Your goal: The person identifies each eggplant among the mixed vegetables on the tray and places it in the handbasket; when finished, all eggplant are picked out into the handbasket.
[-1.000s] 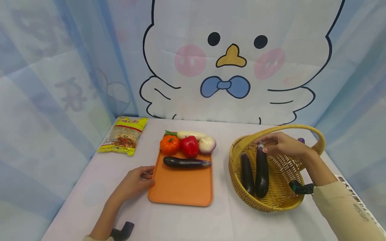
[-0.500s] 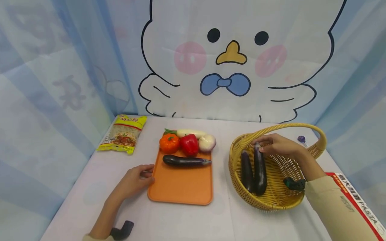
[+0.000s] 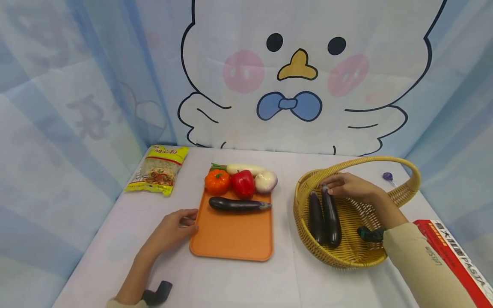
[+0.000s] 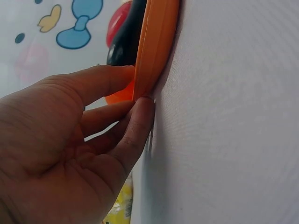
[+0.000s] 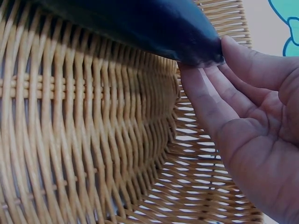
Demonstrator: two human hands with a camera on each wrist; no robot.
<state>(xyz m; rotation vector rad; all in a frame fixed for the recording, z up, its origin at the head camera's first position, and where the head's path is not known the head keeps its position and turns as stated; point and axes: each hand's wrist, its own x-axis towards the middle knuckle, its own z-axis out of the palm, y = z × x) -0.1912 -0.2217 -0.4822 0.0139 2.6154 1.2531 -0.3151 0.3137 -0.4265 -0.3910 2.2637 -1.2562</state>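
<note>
At the left edge of the orange tray (image 3: 231,237), my left hand (image 3: 173,231) pinches the rim; the left wrist view shows thumb and fingertips on the tray's side (image 4: 159,42). A dark eggplant (image 3: 240,205) lies across the tray. Inside the wicker basket (image 3: 346,262), my right hand (image 3: 356,188) pinches the stem end of an eggplant (image 3: 332,220). Another eggplant (image 3: 316,220) lies just left of it. In the right wrist view, thumb and fingers of the hand (image 5: 261,112) close on the eggplant's end (image 5: 154,28).
Behind the tray's eggplant sit an orange pepper (image 3: 217,182), a red pepper (image 3: 243,185), a white-purple round vegetable (image 3: 265,182) and a white radish (image 3: 244,169). A yellow noodle bag (image 3: 158,170) lies back left, a lollipop (image 3: 387,176) back right, a red pasta box (image 3: 450,256) front right.
My right hand has shifted left with the eggplant's stem end, which now leans toward the other eggplant. My left hand stays at the tray's edge.
</note>
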